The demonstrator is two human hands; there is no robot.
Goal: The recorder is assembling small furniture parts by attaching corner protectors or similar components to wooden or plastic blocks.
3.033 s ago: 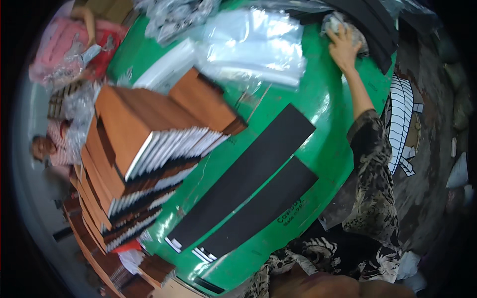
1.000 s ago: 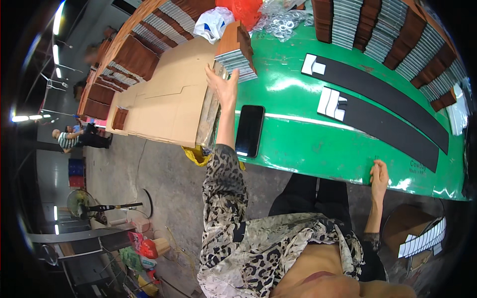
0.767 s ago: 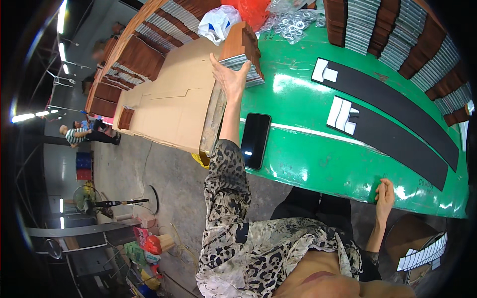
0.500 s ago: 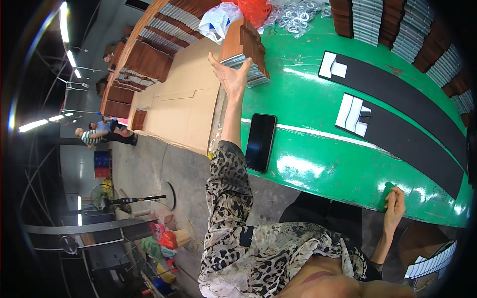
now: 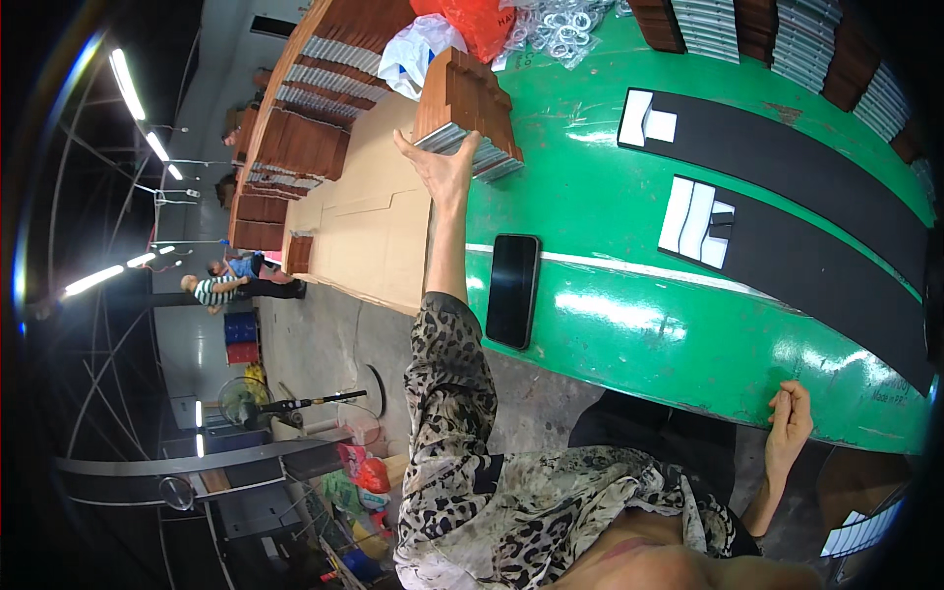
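Observation:
At the far side of the green table, a short stack of brown wood-look pieces with grey layered edges stands near the cardboard. My left hand is at the near end of this stack, thumb and fingers spread apart. Whether the fingertips press on the stack is unclear. Over the table's near edge, at the right, my right hand has its fingers curled together; anything inside them is hidden. Between the two hands lies a black phone. Two long black strips with white pieces on their left ends lie to the right.
Cardboard bears more brown stacks at the left. A white plastic bag, a red bag and clear bags of rings sit at the back. Brown stacks line the far right. Two people stand in the background.
The view has tilted and shifted slightly. My left hand stays at the stack's near end, still spread. My right hand has moved a little right and down.

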